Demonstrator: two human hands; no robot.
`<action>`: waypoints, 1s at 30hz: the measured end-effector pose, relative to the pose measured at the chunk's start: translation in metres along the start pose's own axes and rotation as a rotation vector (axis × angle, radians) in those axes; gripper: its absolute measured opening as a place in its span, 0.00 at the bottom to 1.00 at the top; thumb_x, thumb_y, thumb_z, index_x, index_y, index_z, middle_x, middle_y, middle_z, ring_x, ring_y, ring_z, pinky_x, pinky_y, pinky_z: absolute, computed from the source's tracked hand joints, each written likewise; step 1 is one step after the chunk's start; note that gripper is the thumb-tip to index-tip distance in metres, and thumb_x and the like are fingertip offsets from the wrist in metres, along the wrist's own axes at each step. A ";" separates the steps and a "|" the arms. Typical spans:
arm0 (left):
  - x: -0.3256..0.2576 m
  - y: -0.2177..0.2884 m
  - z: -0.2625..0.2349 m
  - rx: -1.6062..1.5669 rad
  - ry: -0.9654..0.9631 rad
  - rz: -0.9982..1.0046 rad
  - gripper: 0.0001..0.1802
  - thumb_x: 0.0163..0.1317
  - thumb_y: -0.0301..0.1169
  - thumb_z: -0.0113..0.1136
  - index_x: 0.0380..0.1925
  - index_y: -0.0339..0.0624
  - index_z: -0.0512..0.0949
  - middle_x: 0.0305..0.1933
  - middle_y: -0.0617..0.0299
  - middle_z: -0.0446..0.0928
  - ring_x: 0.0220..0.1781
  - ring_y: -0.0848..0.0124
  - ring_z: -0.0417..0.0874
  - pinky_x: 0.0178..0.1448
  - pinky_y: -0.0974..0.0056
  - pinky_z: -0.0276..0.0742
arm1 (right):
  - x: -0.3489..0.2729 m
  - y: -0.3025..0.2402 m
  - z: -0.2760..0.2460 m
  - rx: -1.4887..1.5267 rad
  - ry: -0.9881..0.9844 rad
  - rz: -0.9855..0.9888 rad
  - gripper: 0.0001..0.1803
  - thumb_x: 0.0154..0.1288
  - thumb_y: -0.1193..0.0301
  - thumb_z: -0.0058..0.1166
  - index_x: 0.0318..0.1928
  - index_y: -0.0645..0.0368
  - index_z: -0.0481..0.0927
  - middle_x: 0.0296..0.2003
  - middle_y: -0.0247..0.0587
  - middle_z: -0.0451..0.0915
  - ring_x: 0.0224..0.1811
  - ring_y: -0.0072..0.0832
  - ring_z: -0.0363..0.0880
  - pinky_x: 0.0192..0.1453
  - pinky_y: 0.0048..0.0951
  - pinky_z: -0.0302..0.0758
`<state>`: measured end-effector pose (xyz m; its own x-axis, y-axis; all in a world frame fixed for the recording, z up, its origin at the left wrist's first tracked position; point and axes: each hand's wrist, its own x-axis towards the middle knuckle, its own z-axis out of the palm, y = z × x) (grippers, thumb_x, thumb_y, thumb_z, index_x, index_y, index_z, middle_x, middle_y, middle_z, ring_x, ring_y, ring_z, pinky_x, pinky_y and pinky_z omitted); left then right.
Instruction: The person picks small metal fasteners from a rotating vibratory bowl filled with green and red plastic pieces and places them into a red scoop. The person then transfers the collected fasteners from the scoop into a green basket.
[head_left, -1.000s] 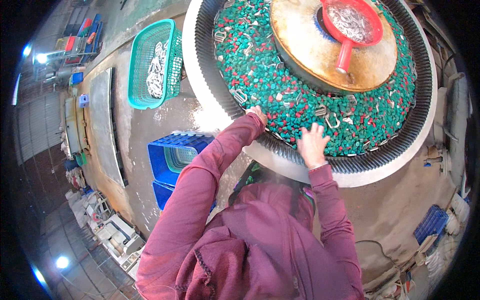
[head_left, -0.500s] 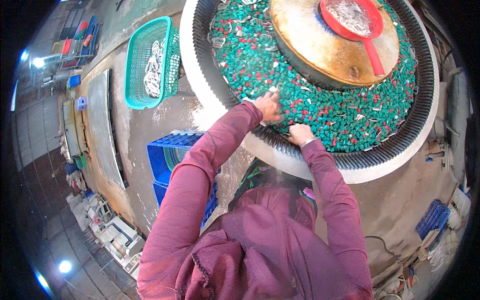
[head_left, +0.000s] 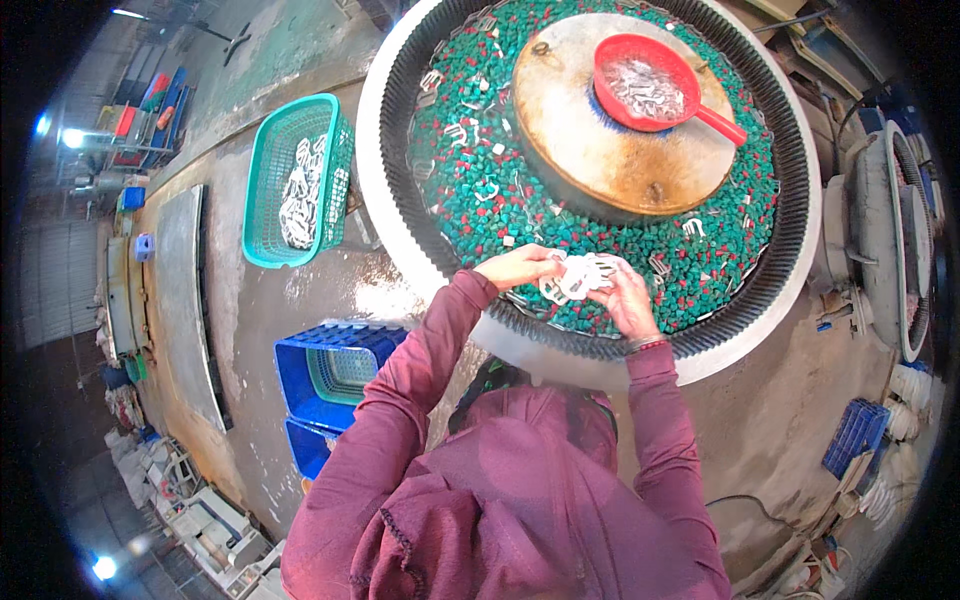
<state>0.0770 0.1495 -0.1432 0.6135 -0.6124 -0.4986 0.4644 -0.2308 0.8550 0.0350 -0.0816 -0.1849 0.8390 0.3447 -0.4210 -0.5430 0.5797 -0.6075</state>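
White pieces [head_left: 578, 277], bunched beyond counting, pinched by two hands [head_left: 520, 267] [head_left: 630, 305], one red pan [head_left: 650, 124], one green basket [head_left: 268, 215]

A round, rib-walled tub [head_left: 376, 160] carries green and red pellets [head_left: 700, 265], with pale buckle-shaped pieces [head_left: 693, 228] scattered among them; on its rust-stained central disc [head_left: 640, 185] rests a red long-handled strainer [head_left: 650, 50] holding more pale pieces [head_left: 648, 90]

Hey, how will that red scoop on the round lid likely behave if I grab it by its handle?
The red scoop would probably feel bowl-heavy: pale pieces lie in the bowl, away from the handle. Tilting may spill them, since the top looks open. It seems fairly stiff, judging by its evenly round rim.
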 end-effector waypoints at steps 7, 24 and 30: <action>0.041 0.062 0.066 1.020 0.678 0.137 0.26 0.46 0.40 0.62 0.44 0.38 0.69 0.42 0.43 0.64 0.47 0.49 0.69 0.46 0.51 0.71 | 0.016 0.001 0.042 0.616 0.096 0.049 0.29 0.64 0.50 0.37 0.56 0.57 0.66 0.52 0.39 0.72 0.54 0.36 0.70 0.53 0.50 0.68; -0.028 0.035 -0.019 0.738 1.086 0.360 0.15 0.63 0.37 0.51 0.48 0.44 0.73 0.45 0.50 0.67 0.48 0.55 0.67 0.55 0.58 0.64 | 0.133 -0.221 0.085 0.372 0.028 -0.234 0.29 0.64 0.61 0.39 0.61 0.64 0.56 0.64 0.61 0.50 0.67 0.61 0.44 0.64 0.69 0.47; -0.003 -0.054 -0.081 1.060 0.444 -0.333 0.21 0.48 0.44 0.63 0.32 0.34 0.79 0.32 0.43 0.78 0.40 0.53 0.80 0.44 0.52 0.75 | 0.073 -0.151 0.024 -0.029 0.255 -0.211 0.28 0.65 0.59 0.42 0.62 0.59 0.57 0.57 0.54 0.60 0.60 0.47 0.62 0.57 0.48 0.67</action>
<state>0.1022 0.2253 -0.1992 0.8265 -0.1380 -0.5457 0.0123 -0.9648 0.2627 0.1792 -0.1262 -0.1072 0.8992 0.0210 -0.4370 -0.3621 0.5962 -0.7165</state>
